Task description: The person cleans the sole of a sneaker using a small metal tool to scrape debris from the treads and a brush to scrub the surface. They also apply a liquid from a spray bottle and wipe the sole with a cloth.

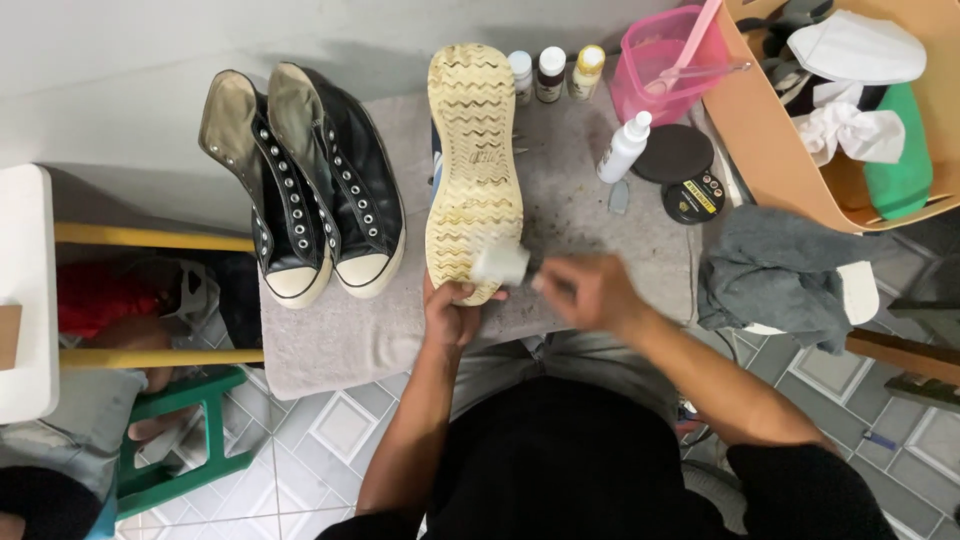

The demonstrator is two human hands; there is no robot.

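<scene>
- Head view: the left hand point(450, 318) clamps its fingers around the near end of an upturned shoe point(474, 170), whose dirty cream sole faces up on the grey mat point(600, 215).
- The right hand point(590, 290) closes its fingers on a small brush point(503, 264), blurred, touching the sole's near right edge.
- The shoe looks light, with a stiff, grippy rubber sole; its near end, where the left hand grips it, seems the steadiest hold.
- To the left stand 2 black high-top sneakers point(320, 190); at the far edge, 3 small bottles point(552, 72) and a pink tub point(665, 62).
</scene>
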